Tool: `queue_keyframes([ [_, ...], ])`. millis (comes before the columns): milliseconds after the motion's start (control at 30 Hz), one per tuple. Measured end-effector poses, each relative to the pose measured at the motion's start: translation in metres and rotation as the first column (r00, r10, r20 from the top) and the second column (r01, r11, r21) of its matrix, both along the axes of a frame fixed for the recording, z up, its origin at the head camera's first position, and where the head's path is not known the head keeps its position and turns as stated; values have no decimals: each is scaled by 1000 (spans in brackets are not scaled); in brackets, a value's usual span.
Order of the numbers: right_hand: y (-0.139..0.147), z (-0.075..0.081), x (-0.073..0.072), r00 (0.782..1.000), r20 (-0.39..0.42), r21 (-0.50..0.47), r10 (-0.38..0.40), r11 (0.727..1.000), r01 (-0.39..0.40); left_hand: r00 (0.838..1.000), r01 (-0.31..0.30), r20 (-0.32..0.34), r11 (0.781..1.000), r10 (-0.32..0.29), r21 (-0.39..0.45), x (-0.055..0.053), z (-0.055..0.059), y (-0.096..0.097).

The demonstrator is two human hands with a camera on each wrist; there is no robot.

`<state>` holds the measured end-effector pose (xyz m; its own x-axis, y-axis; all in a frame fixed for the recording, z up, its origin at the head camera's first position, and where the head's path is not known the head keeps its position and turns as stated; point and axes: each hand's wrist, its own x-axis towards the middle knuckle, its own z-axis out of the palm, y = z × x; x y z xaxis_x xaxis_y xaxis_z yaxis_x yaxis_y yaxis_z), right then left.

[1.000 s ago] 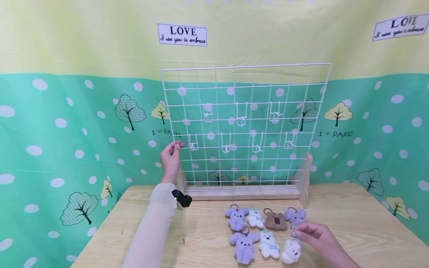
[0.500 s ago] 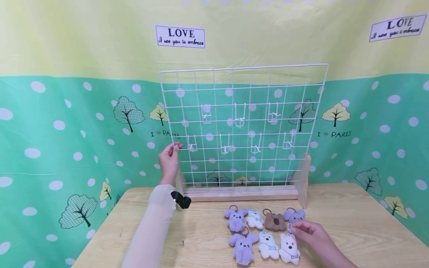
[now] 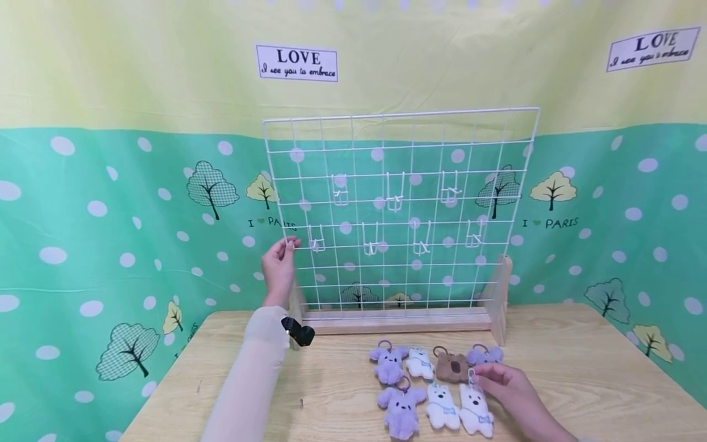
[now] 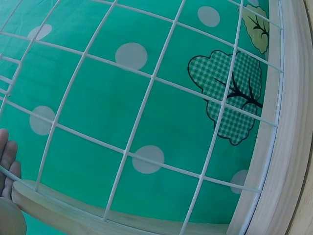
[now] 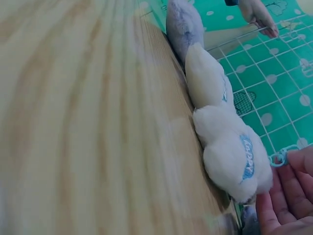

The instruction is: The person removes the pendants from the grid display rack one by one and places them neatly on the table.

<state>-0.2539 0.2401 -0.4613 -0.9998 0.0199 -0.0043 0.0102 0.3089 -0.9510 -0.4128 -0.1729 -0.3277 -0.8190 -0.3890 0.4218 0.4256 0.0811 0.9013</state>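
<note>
My left hand (image 3: pixel 278 267) grips the left edge of a white wire grid panel (image 3: pixel 397 115) standing in a wooden base. In the left wrist view its fingers (image 4: pixel 9 159) lie around the edge wire. With my right hand (image 3: pixel 510 390), I pinch the small light-blue clasp (image 5: pixel 279 157) of a white plush bear keychain (image 3: pixel 476 412). That bear lies face up on the table, at the right end of the front row. Beside it is another white bear keychain (image 3: pixel 442 408), then a purple long-eared plush keychain (image 3: pixel 402 412).
Behind them lie a purple plush (image 3: pixel 389 365), a white bear (image 3: pixel 420 363), a brown bear keychain (image 3: pixel 453 368) and a purple plush (image 3: pixel 485 354), partly hidden. Several white hooks (image 3: pixel 394 201) hang on the grid in two rows. The wooden base (image 3: pixel 397 321) stands near the table's (image 3: pixel 232 368) back edge.
The white bear in my right hand has turned from tilted to lying straight beside its neighbour, shifting slightly left at the clasp. My left hand stays on the grid.
</note>
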Motion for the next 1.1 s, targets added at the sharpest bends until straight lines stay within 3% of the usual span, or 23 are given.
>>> queue_keyframes([
  [167,-6,-1,-1,998,-28,9,-56,998,57,1000,-5,10,1000,5,2,1,1,1],
  [333,-8,-3,-1,996,-69,-13,-54,999,53,1000,0,11,1000,0,4,-1,1,1],
  [900,-7,-2,-3,995,-57,-36,-77,997,75,1000,11,17,1000,-11,-4,-6,0,3],
  [1100,-5,-1,-4,991,-112,-81,-68,995,59,999,12,31,1000,-12,-3,-5,-1,0],
])
